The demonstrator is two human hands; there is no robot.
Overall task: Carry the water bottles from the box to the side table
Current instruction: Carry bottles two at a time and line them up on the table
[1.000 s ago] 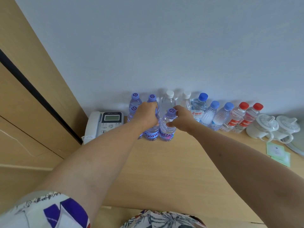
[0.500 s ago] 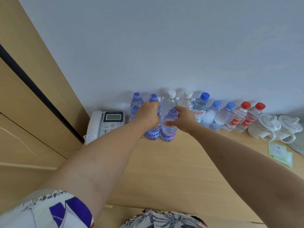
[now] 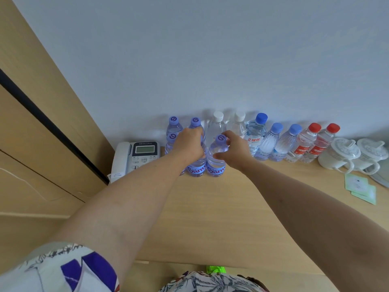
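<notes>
Right now my left hand (image 3: 189,145) is curled over the top of a purple-capped water bottle (image 3: 196,165), covering its cap and shoulder while it stands upright on the wooden side table (image 3: 210,218). Just beside it, touching, stands a second purple-capped bottle (image 3: 216,163), and my right hand (image 3: 234,150) grips it around the shoulder, thumb in front and fingers wrapped behind the neck just under the cap. Both stand in front of a row of bottles along the wall: two more purple-capped ones (image 3: 173,127), two white-capped ones (image 3: 215,127), three blue-capped ones (image 3: 271,142) and two red-capped ones (image 3: 305,144). A telephone (image 3: 136,157) sits to the left of the bottles, and two white lidded cups (image 3: 345,157) stand at the right end beside green paper packets (image 3: 360,186).
</notes>
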